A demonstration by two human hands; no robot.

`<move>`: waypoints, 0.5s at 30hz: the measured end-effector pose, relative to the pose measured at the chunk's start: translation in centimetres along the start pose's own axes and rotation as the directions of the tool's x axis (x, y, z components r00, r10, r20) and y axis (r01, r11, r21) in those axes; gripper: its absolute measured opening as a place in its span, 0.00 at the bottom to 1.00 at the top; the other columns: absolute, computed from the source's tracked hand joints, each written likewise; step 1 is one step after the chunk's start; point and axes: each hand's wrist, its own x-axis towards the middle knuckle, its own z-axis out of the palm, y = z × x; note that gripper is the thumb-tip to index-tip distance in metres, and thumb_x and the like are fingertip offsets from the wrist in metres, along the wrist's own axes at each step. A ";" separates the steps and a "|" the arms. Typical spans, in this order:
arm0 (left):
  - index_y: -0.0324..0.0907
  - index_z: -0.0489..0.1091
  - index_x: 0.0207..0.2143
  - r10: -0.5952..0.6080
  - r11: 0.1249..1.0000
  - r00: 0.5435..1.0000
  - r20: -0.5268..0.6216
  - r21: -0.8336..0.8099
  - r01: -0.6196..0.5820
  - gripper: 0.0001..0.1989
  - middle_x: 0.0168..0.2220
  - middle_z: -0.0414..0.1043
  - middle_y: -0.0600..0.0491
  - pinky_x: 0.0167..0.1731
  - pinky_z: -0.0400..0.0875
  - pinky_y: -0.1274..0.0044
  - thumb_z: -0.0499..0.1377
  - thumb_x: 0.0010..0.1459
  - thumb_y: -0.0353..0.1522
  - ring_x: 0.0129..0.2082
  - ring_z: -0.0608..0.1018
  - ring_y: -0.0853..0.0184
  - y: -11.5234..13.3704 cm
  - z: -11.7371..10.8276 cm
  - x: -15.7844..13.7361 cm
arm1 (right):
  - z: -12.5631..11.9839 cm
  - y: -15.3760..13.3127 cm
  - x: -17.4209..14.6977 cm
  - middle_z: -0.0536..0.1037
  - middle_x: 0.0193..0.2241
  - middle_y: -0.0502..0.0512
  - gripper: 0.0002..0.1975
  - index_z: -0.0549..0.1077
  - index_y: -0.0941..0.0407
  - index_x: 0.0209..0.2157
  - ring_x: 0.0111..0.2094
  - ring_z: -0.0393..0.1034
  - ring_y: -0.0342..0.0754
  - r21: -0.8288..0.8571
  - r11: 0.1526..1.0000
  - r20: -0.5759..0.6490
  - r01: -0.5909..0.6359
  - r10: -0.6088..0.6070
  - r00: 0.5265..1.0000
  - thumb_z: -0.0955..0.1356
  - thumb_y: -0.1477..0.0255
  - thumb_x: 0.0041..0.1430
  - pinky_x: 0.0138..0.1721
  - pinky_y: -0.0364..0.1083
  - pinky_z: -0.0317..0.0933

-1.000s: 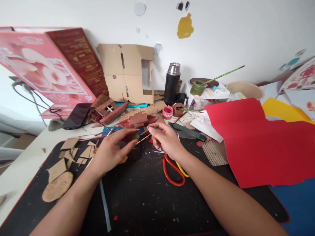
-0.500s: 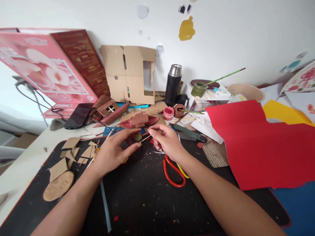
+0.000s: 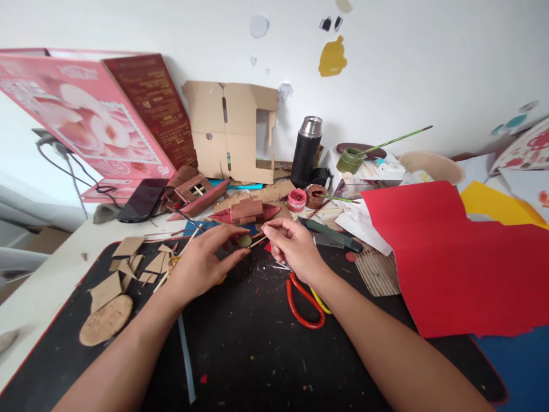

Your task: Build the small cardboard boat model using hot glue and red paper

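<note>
My left hand (image 3: 206,257) curls its thumb and fingers around a small round thing with an olive-green face (image 3: 244,241); the rest of it is dark and hard to make out. Just to the right, my right hand (image 3: 294,246) pinches a thin wooden stick (image 3: 257,242), whose tip points left toward that round thing. Red-handled scissors (image 3: 305,309) lie under my right wrist, their blades hidden. Behind my hands sits a small reddish-brown model boat (image 3: 246,212), and a second boat with a windowed cabin (image 3: 195,191) stands farther left.
Cardboard scraps (image 3: 107,290) lie left on the black mat (image 3: 249,366). A utility knife (image 3: 332,233), pink paint jar (image 3: 297,200), brown paint jar (image 3: 315,196) and black thermos (image 3: 306,151) stand or lie behind. Red paper (image 3: 454,257) covers the right side.
The whole scene has shifted slightly right and down in view. Both hands keep nearly the same pose, with the stick still close to the round thing.
</note>
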 end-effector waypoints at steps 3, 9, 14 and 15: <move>0.46 0.80 0.53 0.010 1.000 1.000 -0.006 -0.008 -0.010 0.17 0.50 0.85 0.48 0.53 0.77 0.67 0.65 0.69 0.45 0.49 0.85 0.57 0.0 0.0 0.0 | 0.0 -0.1 0.0 0.67 0.18 0.40 0.22 0.75 0.53 0.38 0.16 0.58 0.39 -0.004 1.000 0.005 0.003 -0.003 1.000 0.78 0.50 0.57 0.18 0.41 0.52; 0.46 0.80 0.52 0.000 1.000 1.000 0.001 -0.006 0.000 0.16 0.49 0.85 0.48 0.53 0.78 0.68 0.66 0.69 0.44 0.47 0.84 0.58 0.1 0.1 0.0 | 0.1 -0.2 -0.1 0.67 0.18 0.40 0.22 0.74 0.53 0.37 0.16 0.58 0.39 -0.012 1.000 -0.003 0.014 -0.014 1.000 0.78 0.50 0.56 0.18 0.41 0.52; 0.46 0.80 0.52 0.000 1.000 1.000 -0.004 -0.001 0.000 0.16 0.48 0.85 0.48 0.51 0.79 0.68 0.66 0.69 0.44 0.46 0.84 0.58 0.0 0.1 -0.1 | 0.1 -0.2 -0.1 0.67 0.17 0.40 0.22 0.74 0.53 0.37 0.16 0.57 0.40 -0.014 1.000 -0.004 0.017 -0.017 1.000 0.78 0.50 0.56 0.18 0.41 0.51; 0.46 0.80 0.52 0.001 1.000 1.000 -0.005 -0.001 -0.001 0.16 0.47 0.85 0.48 0.51 0.79 0.68 0.66 0.69 0.45 0.45 0.84 0.58 0.0 0.1 -0.1 | 0.1 -0.2 -0.1 0.67 0.17 0.40 0.22 0.74 0.53 0.37 0.16 0.57 0.39 -0.018 1.000 -0.003 0.017 -0.017 1.000 0.78 0.50 0.56 0.18 0.41 0.51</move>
